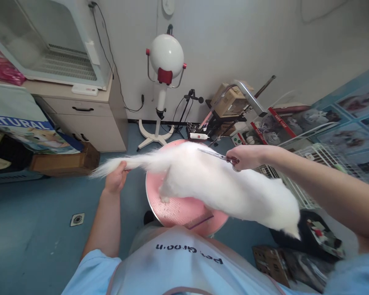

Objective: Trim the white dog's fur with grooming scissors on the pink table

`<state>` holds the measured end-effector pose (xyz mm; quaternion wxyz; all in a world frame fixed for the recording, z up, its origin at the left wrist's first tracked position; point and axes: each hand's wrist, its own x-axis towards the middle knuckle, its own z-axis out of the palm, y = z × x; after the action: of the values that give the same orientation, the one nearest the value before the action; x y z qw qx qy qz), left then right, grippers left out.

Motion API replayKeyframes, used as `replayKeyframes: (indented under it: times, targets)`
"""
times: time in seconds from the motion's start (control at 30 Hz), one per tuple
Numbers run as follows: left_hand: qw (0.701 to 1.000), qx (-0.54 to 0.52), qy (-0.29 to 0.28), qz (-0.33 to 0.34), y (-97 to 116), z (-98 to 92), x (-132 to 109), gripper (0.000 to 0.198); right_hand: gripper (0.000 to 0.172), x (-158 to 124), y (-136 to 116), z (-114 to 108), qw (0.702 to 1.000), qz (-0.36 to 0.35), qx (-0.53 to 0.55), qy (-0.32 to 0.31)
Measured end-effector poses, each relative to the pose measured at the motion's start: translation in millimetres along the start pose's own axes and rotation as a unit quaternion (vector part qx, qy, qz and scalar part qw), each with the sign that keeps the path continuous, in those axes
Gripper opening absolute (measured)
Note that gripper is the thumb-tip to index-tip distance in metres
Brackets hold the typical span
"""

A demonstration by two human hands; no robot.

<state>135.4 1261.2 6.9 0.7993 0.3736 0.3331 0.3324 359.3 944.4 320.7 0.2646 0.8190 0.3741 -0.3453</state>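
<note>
A white long-haired dog (233,192) stands on a round pink table (172,213), its head turned away at the right. My left hand (117,177) is closed around the tail (138,162), which stretches out level to the left. A small dark edge shows beside those fingers, too little to name. In my right hand (241,157) are long metal scissors (213,154), fingers in the handle rings. The blades point left and lie along the fur of the back near the rump; contact with the fur cannot be made out.
A white stand dryer (166,53) stands behind the table. A metal grooming arm (249,98) rises at the back right, near a white wire cage (326,164). A cabinet (80,110) is at the left. A purple-edged strip (201,221) lies on the pink tabletop.
</note>
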Motion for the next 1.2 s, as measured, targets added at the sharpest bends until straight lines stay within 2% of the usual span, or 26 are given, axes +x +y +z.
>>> replayKeyframes:
  times: [0.1, 0.2, 0.27, 0.37, 0.4, 0.53, 0.67, 0.8, 0.87, 0.93, 1.1, 1.2]
  targets:
    - [1.000, -0.009, 0.001, -0.006, 0.4, 1.5, 2.1, 0.018, 0.038, 1.3, -5.1, -4.0, 1.000, -0.011, 0.020, -0.001]
    - [1.000, -0.022, 0.003, -0.018, 0.8, 3.1, 3.9, 0.018, 0.022, 3.1, -8.3, -7.5, 1.000, -0.007, -0.007, 0.004]
    - [0.999, -0.022, -0.010, -0.025, 0.5, 3.0, 5.2, 0.018, 0.020, 3.9, -9.7, -9.5, 1.000, 0.000, -0.008, -0.002]
    - [0.999, -0.022, -0.033, -0.031, -1.2, 1.7, 8.0, 0.022, 0.035, 5.1, -12.5, -12.6, 1.000, 0.005, 0.022, -0.015]
    - [0.998, -0.023, -0.036, -0.035, -1.9, 1.3, 9.1, 0.023, 0.036, 5.7, -13.3, -13.9, 1.000, 0.004, 0.024, -0.017]
    - [0.998, -0.019, -0.034, -0.056, -3.2, 0.0, 13.6, 0.025, 0.018, 9.5, -13.4, -19.6, 1.000, 0.014, 0.022, -0.010]
    - [0.998, -0.005, -0.037, -0.056, -1.9, 0.8, 15.5, 0.020, 0.026, 12.8, -15.4, -25.3, 0.999, 0.011, 0.051, -0.015]
    - [0.998, -0.019, -0.029, -0.058, 1.1, 3.3, 11.6, 0.018, 0.017, 12.5, -24.5, -36.6, 1.000, 0.005, 0.003, -0.018]
    - [0.998, -0.026, -0.023, -0.058, 2.9, 4.5, 7.7, 0.019, 0.021, 12.6, -29.6, -43.0, 1.000, -0.004, -0.007, -0.020]
    - [0.998, -0.026, -0.016, -0.057, 4.7, 5.0, 3.3, 0.020, 0.032, 14.1, -34.2, -48.1, 0.999, -0.018, -0.013, -0.024]
    - [0.998, -0.001, -0.009, -0.062, 7.1, 2.4, -1.8, 0.017, 0.024, 21.7, -43.8, -55.7, 0.997, -0.016, -0.070, -0.024]
    - [0.996, 0.002, -0.027, -0.082, 5.2, -1.3, 4.4, 0.020, 0.035, 26.5, -50.2, -59.5, 0.998, 0.001, -0.049, -0.039]
